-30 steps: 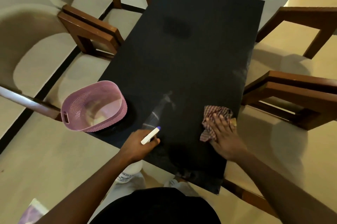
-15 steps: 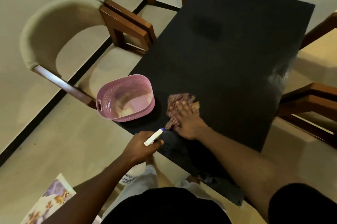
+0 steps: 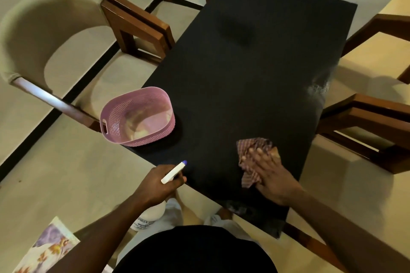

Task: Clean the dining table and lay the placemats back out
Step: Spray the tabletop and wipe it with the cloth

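The right hand (image 3: 273, 175), fingers spread flat on the cloth (image 3: 250, 148), has swept back from the basket (image 3: 142, 137) to the table's (image 3: 255, 73) near right, the left hand (image 3: 155, 186) gripping the bottle (image 3: 173, 172), so wiping goes on, mats unlaid.

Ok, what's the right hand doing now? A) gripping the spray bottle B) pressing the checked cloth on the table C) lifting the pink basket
B: the right hand lies flat, fingers straight, on the checked cloth on the table; the left hand holds the spray bottle.
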The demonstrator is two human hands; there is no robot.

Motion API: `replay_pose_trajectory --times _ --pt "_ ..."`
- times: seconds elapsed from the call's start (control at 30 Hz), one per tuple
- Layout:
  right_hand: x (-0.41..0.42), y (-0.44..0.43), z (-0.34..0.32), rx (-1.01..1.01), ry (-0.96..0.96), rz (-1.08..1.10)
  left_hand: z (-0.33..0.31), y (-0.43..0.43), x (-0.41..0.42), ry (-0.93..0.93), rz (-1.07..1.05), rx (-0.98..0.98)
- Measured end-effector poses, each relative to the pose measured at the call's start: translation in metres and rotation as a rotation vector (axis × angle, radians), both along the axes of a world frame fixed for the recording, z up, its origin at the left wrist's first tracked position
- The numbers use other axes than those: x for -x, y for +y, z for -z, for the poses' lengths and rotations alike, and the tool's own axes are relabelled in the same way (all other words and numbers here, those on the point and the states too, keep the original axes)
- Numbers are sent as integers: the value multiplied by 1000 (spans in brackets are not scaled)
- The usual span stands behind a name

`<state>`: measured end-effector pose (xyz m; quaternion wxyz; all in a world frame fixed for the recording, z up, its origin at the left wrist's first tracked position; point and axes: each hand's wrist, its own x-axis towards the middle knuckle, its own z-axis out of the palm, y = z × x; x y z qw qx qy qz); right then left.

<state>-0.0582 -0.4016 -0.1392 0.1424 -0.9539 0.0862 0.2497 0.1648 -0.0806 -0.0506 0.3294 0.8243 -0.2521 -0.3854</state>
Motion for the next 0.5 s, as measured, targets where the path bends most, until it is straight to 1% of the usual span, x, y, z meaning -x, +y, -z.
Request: replay_pose_trajectory --times 0.07,0.13,0.23,0.3,0.37,0.5 --pt "-15 -24 2 53 24 126 -1 1 3 -5 -3 -3" --pt "-46 -36 3 51 25 234 -1 2 7 -9 -12 5" --pt "-101 -27 3 28 27 283 -3 5 13 -9 -30 28" --pt "-131 -4 4 14 20 238 -2 8 15 -13 -58 31" --pt "-150 29 6 1 3 130 -2 11 17 -14 -93 27" --pt "-159 109 6 -11 -65 -78 1 14 17 -14 -56 19"
